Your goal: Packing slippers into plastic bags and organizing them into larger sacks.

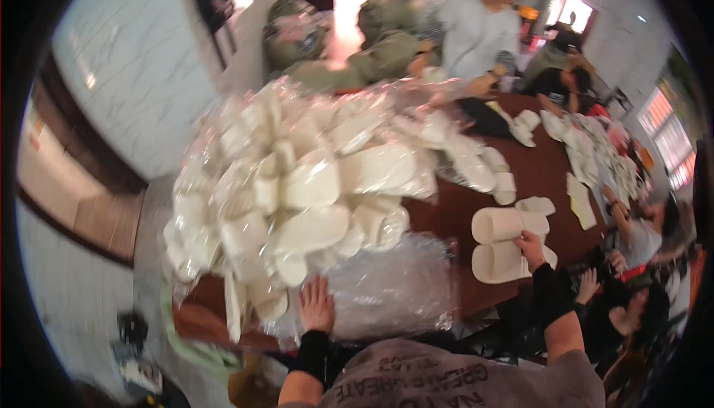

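My left hand (317, 305) lies spread flat on clear plastic wrap (394, 289) below a heap of bagged white slippers (297, 185). My right hand (531, 248) presses a loose slipper pair (506, 244) on the brown surface (539, 174). Tugging the wrap might topple the heap.

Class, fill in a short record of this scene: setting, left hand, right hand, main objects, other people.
Setting: a long dark brown table in a room with pale walls
Left hand: left hand lies flat, fingers spread, on clear plastic wrap
Right hand: right hand rests on a pair of white slippers
Main objects: big pile of wrapped white slippers; loose white slippers further along the table
Other people: several people sit or stand around the table's far end and right side
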A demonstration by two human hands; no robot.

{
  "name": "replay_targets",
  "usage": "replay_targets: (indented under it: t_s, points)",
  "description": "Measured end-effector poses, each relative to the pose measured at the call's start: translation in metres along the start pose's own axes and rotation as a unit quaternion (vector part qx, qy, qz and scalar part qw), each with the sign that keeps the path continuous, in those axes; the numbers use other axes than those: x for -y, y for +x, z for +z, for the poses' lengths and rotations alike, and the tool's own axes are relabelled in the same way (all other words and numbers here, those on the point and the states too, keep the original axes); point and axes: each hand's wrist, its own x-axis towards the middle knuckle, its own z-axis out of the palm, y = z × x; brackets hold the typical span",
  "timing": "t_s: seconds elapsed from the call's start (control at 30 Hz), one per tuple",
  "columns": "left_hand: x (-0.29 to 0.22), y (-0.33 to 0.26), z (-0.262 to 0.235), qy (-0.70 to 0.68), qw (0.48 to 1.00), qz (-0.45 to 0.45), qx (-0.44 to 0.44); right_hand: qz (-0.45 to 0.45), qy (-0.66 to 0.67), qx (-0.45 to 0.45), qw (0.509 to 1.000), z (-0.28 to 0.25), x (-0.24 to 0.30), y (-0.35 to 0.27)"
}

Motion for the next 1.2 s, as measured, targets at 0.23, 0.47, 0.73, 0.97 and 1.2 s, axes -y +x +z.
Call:
replay_targets:
  t_s: [0.23, 0.47, 0.73, 0.97, 1.2]
  points:
    - [-0.004, -0.010, -0.003, -0.010, 1.000, -0.002, 0.029, -0.270, -0.304, -0.148, 0.901, 0.042, 0.038, 0.025]
    - [0.001, -0.008, -0.003, -0.005, 1.000, 0.011, 0.009, 0.001, 0.059, 0.226, 0.972, 0.265, 0.133, -0.021]
    - [0.000, -0.009, 0.000, 0.005, 1.000, 0.015, 0.007, -0.184, 0.092, -0.019, 0.978, 0.277, 0.129, -0.019]
    - [0.003, -0.006, -0.001, 0.006, 0.999, 0.031, -0.022, -0.231, 0.102, -0.025, 0.967, 0.102, 0.152, -0.009]
    - [0.006, -0.006, -0.001, -0.015, 0.999, 0.030, -0.004, -0.352, -0.025, 0.114, 0.929, -0.016, 0.227, -0.083]
